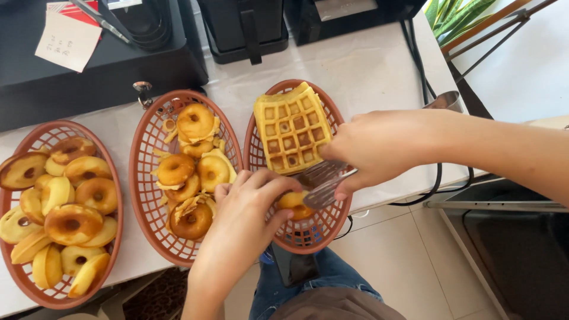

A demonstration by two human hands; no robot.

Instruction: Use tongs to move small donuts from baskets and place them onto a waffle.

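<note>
**A small ring cake trimmed over the right-hand basket**

We held a small golden ring cake point(294, 204) in our left hand point(246, 216), fingers and thumb curled closed around it so that only its rounded, glossy orange-brown edge showed. Our right hand point(379, 148) was closed on a pair of metal scissors point(325, 182), whose blades touched the cake just beside our left fingertips; we could not tell how far the blades stood apart.

Both hands hovered over a red-brown plastic basket point(314, 234). Just beyond our right hand, in that same basket, lay a square yellow waffle point(291, 127) with a deep grid pattern, tilted against the rim.

To the left of our left hand sat a second basket point(145, 178) of ring cakes with ragged pale trimmings among them. Further left, well apart from both hands, a third basket point(24, 278) held a fuller heap of ring cakes. All three rested on the pale worktop point(367, 65).
</note>
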